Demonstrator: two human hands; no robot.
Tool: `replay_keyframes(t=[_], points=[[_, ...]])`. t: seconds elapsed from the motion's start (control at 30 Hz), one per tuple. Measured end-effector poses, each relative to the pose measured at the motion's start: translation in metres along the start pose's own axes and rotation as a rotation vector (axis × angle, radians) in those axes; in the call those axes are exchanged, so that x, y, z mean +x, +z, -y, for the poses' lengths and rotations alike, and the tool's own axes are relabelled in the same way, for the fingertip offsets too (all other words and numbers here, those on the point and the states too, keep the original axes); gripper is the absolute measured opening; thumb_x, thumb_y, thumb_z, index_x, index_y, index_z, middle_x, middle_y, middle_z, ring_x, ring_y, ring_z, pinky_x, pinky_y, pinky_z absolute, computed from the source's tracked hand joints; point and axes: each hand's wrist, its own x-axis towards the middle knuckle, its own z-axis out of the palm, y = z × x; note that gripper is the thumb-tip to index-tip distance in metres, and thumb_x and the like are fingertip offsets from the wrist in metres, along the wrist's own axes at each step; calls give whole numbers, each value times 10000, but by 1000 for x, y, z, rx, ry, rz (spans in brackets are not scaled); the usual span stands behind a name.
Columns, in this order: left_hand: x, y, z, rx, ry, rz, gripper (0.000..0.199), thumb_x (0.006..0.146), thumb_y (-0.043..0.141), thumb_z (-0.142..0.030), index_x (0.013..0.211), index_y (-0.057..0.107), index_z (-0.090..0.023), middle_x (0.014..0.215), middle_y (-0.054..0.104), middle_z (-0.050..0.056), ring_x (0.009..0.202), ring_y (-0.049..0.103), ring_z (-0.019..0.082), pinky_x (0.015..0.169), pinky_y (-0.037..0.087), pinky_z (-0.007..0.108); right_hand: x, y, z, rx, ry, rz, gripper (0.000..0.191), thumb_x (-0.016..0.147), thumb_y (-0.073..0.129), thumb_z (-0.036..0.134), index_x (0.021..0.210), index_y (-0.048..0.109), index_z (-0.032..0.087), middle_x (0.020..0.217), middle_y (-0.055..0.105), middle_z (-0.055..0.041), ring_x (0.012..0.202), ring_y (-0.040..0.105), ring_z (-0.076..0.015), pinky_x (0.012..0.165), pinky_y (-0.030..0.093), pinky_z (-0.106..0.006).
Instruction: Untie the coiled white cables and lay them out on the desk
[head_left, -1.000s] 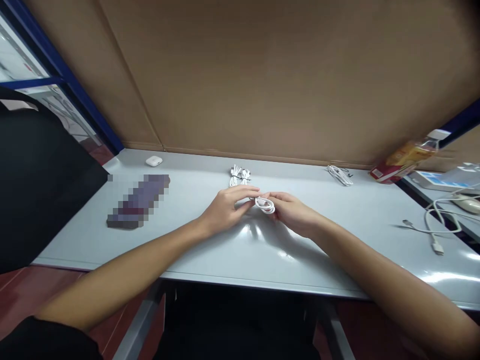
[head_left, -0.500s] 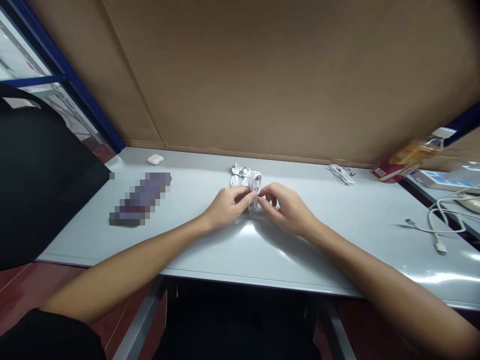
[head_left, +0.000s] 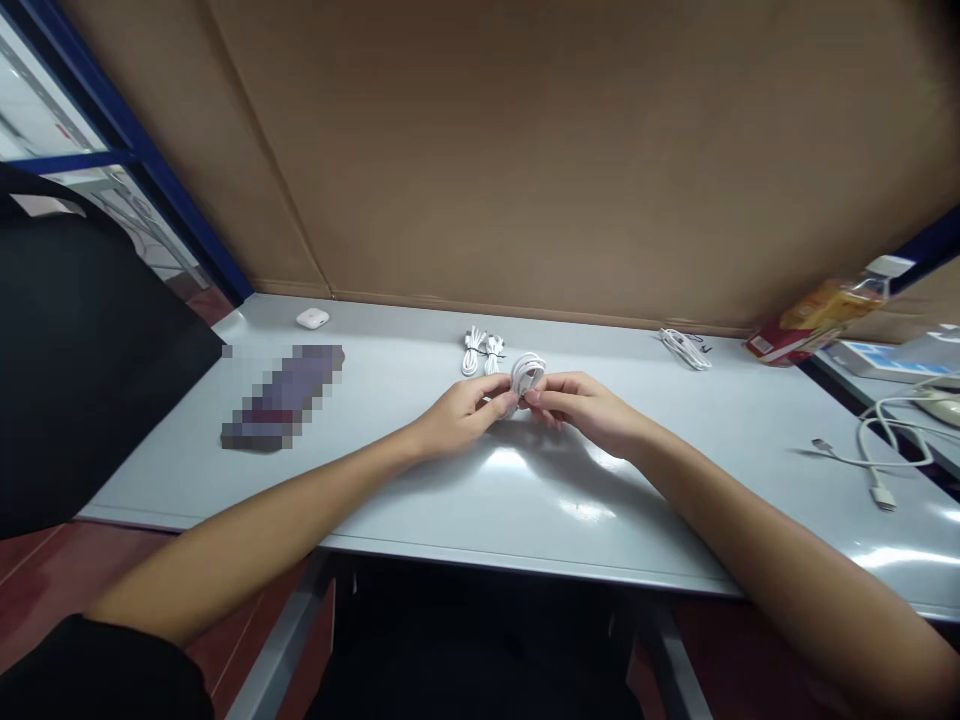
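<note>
A coiled white cable (head_left: 528, 370) stands upright between my two hands, just over the middle of the desk. My left hand (head_left: 469, 412) pinches its left side between thumb and fingers. On the other side, my right hand (head_left: 581, 405) has its thumb and fingertips closed on the coil near the middle. Any tie at the pinch is too small to make out. Just behind my left hand lie two white cable bundles (head_left: 472, 352), each bound with a dark tie.
A white earbud case (head_left: 313, 318) and a pixelated dark object (head_left: 285, 398) lie to the left. Another white cable (head_left: 684, 349) with dark ties sits at the back right, near a drink bottle (head_left: 825, 310). A loose white cable (head_left: 874, 462) trails over the right end of the desk (head_left: 465, 510).
The coil has moved slightly right and turned, so its loop shows more openly. My right hand has shifted from a fingertip pinch at the middle to holding the coil's right side.
</note>
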Motion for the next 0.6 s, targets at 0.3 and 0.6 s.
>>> replay_keyframes(t=[0.3, 0.6], points=[[-1, -4, -6, -284, -73, 174, 314, 1017, 578, -455, 1056, 715, -176, 1048, 702, 86, 981, 634, 202, 921, 474, 326, 1, -15, 4, -31, -26, 104, 148, 907, 640, 326, 845, 689, 201, 784, 598, -1, 706, 499, -157, 674, 397, -313], [2, 1, 3, -578, -321, 93, 281, 886, 647, -417, 978, 671, -153, 806, 659, 66, 771, 625, 190, 659, 467, 296, 5, -13, -7, -81, 8, 56, 321, 960, 612, 416, 717, 552, 215, 647, 480, 40, 615, 437, -138, 627, 356, -300]])
